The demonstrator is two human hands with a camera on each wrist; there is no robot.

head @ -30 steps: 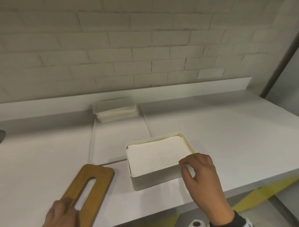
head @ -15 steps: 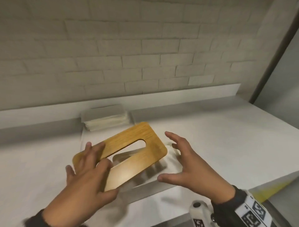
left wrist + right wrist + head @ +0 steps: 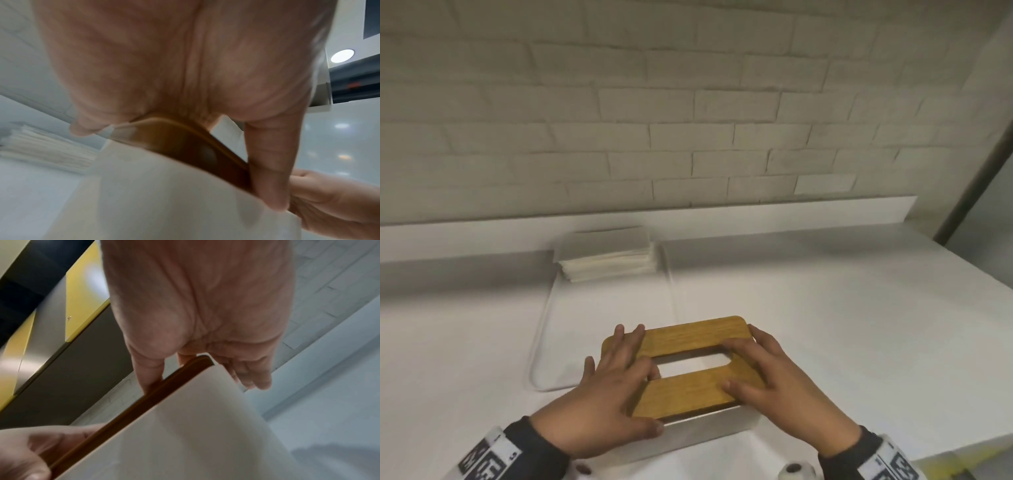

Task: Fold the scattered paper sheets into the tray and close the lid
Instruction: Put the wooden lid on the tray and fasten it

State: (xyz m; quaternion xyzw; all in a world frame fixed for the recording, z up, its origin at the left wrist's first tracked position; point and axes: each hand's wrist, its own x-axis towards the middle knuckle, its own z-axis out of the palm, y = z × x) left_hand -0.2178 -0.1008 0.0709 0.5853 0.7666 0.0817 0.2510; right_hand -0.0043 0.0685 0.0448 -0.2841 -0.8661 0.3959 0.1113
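Observation:
A wooden lid (image 3: 688, 339) with a long slot lies on top of the white box-shaped tray (image 3: 709, 431) near the counter's front edge. White paper (image 3: 688, 365) shows through the slot. My left hand (image 3: 613, 387) lies flat on the lid's left end, its thumb (image 3: 267, 162) down against the lid's front edge (image 3: 180, 142). My right hand (image 3: 767, 373) presses the right end with straight fingers. From the right wrist, the lid edge (image 3: 127, 410) sits along the rim of the tray wall (image 3: 185, 426).
A stack of folded paper sheets (image 3: 607, 260) sits at the back against the brick wall. It rests on a flat white mat with a raised rim (image 3: 541, 342) behind the tray. The counter's front edge is just below my wrists.
My left hand lifted the lid from the counter on the left and carried it over the tray. The lid now lies on the tray. My right hand left the paper and came onto the lid.

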